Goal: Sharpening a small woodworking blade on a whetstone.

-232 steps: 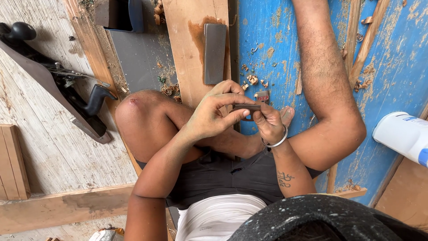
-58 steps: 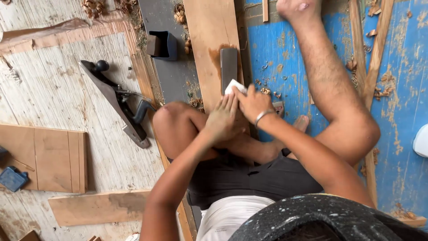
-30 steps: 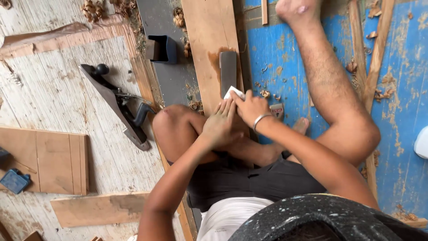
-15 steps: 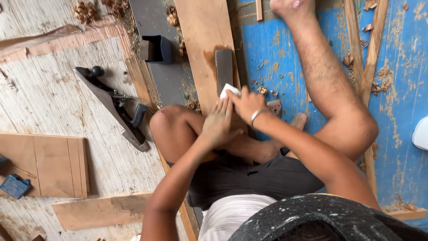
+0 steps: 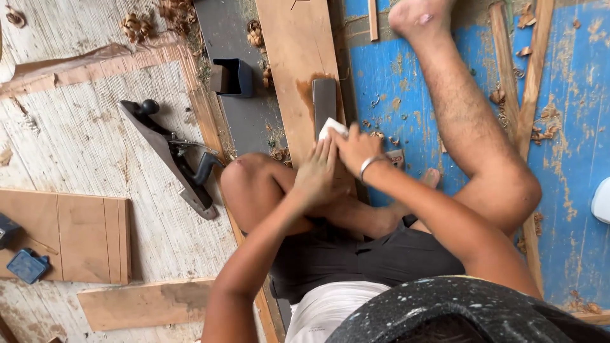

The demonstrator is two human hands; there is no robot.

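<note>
Where fingers hide its lower end, both hands (image 5: 340, 159) together, clamped on a pale blade (image 5: 332, 129) over the grey stone (image 5: 323, 105).

hand plane: a long dark hand plane (image 5: 175, 155) lying diagonally on the whitewashed floor (image 5: 76, 121), left of the middle, knob at the far end
dark box: small open dark box (image 5: 234, 77) further off, sitting on a grey strip (image 5: 244, 121)
shavings: curly wood shavings (image 5: 173, 11) bunched at the far left edge, more scattered on the blue boards (image 5: 581, 140) on the right
panel: flat brown panel (image 5: 70, 236) with grooves, near left
blue block: little blue block (image 5: 27, 265) just beside that panel's left edge
offcut: pale plank offcut (image 5: 149, 303) near the bottom left
white thing: rounded white object (image 5: 601, 200) cut off at the right edge, can't tell what it is
</note>
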